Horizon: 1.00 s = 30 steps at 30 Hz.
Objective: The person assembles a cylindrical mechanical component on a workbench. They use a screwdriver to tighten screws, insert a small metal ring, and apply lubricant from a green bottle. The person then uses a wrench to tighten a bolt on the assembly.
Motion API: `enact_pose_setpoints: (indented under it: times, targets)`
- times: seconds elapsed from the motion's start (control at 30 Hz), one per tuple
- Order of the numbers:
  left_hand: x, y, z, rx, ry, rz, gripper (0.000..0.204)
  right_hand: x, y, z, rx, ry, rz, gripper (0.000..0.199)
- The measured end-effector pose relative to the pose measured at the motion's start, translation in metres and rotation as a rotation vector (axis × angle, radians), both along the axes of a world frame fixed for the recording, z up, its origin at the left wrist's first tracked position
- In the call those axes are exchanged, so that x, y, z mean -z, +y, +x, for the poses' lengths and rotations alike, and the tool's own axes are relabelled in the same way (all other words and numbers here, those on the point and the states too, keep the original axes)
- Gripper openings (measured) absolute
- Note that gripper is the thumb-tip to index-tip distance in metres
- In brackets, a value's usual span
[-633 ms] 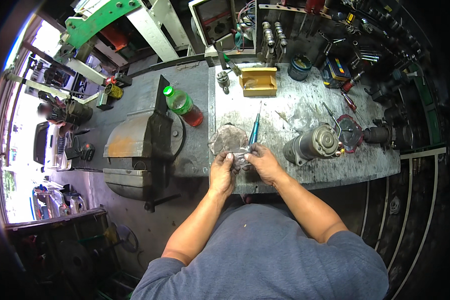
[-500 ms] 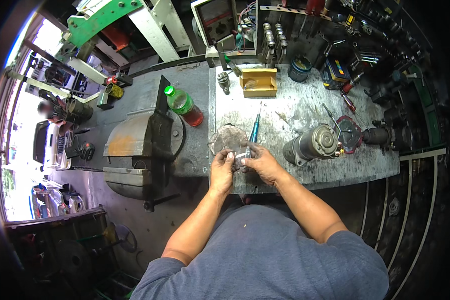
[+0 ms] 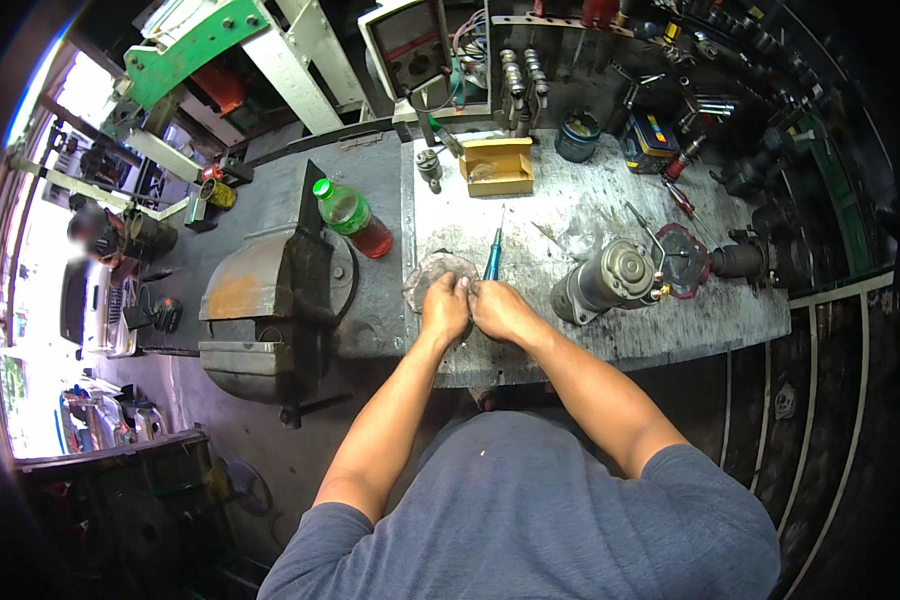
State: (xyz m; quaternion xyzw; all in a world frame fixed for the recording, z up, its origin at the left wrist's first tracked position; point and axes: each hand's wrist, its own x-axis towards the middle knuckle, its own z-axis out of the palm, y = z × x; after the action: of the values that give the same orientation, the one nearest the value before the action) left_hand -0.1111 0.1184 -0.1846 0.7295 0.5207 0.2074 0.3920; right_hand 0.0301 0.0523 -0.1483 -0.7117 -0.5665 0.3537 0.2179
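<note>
My left hand [image 3: 445,309] and my right hand [image 3: 502,312] are close together over the near part of the workbench, both with curled fingers. Whatever small thing they grip is hidden by the fingers. Beneath and just beyond the left hand lies a roundish, grey, stained piece [image 3: 432,268], partly covered by that hand; I cannot tell if it is cloth. A screwdriver with a blue handle [image 3: 493,258] lies just beyond my right hand, its tip pointing away. To the right of that hand stands a grey cylindrical motor [image 3: 610,277], tilted.
A bench vise [image 3: 255,275] stands at left, beside a green-capped bottle [image 3: 353,218] of red liquid. At the back are an open yellow box [image 3: 500,187], a dark tub [image 3: 577,137] and a battery-like box [image 3: 650,141]. A red-rimmed round part [image 3: 682,260] lies right of the motor.
My fingers have closed in, hiding the small pale thing seen between them before. Both hands sit slightly farther up the bench, over the grey piece. The whole view has shifted a little.
</note>
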Motion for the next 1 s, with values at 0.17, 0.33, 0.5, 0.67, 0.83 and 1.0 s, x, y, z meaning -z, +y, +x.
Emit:
enact_pose_setpoints:
  times: [0.17, 0.33, 0.5, 0.67, 0.83, 1.0]
  targets:
    - [0.006, 0.025, 0.023, -0.097, -0.086, -0.001, 0.034, 0.029, 0.019, 0.014, 0.112, 0.140, 0.153, 0.035]
    - [0.012, 0.025, 0.051, -0.178, -0.116, -0.109, 0.035, 0.039, 0.004, 0.023, 0.205, 0.201, 0.226, 0.039]
    - [0.012, 0.022, 0.056, -0.192, -0.261, -0.216, 0.035, 0.036, -0.007, 0.016, 0.325, 0.197, 0.260, 0.036]
    - [-0.035, 0.007, 0.008, -0.134, -0.633, -0.655, 0.029, -0.003, -0.025, 0.007, 0.421, 0.132, 0.204, 0.035]
    - [-0.106, -0.092, -0.041, 0.023, -0.351, -0.358, 0.030, -0.075, -0.112, 0.001, 0.209, 0.757, -0.057, 0.016]
    - [-0.150, -0.123, -0.057, 0.233, -0.466, -0.659, 0.029, -0.105, -0.156, 0.009, -0.187, 0.717, 0.213, 0.020]
